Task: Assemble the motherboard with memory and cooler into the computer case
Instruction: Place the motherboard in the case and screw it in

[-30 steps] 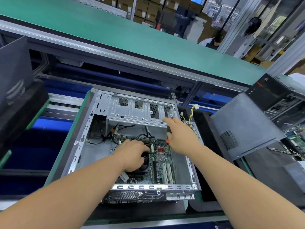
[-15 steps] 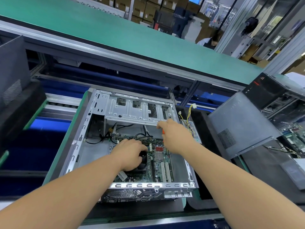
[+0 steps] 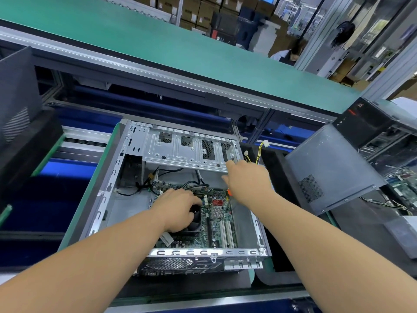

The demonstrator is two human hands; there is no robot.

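An open metal computer case (image 3: 108, 190) lies on its side on the bench. The green motherboard (image 3: 217, 211) sits inside it. My left hand (image 3: 178, 208) is closed over the black cooler (image 3: 196, 222) at the board's middle and hides most of it. Over the board's upper right corner, just below the drive cage (image 3: 180, 152), my right hand (image 3: 248, 181) hovers with the index finger stretched out. An orange-handled tool (image 3: 229, 192) shows under its palm; most of the tool is hidden.
Yellow and black cables (image 3: 259, 152) hang over the case's right wall. A grey side panel (image 3: 327, 168) leans at the right, with another black computer (image 3: 372, 125) behind it. A black panel (image 3: 20, 109) stands at the left. A green conveyor (image 3: 180, 53) runs behind.
Both hands stay almost where they were. The view has shifted slightly, and my right hand has edged a little toward the drive cage.
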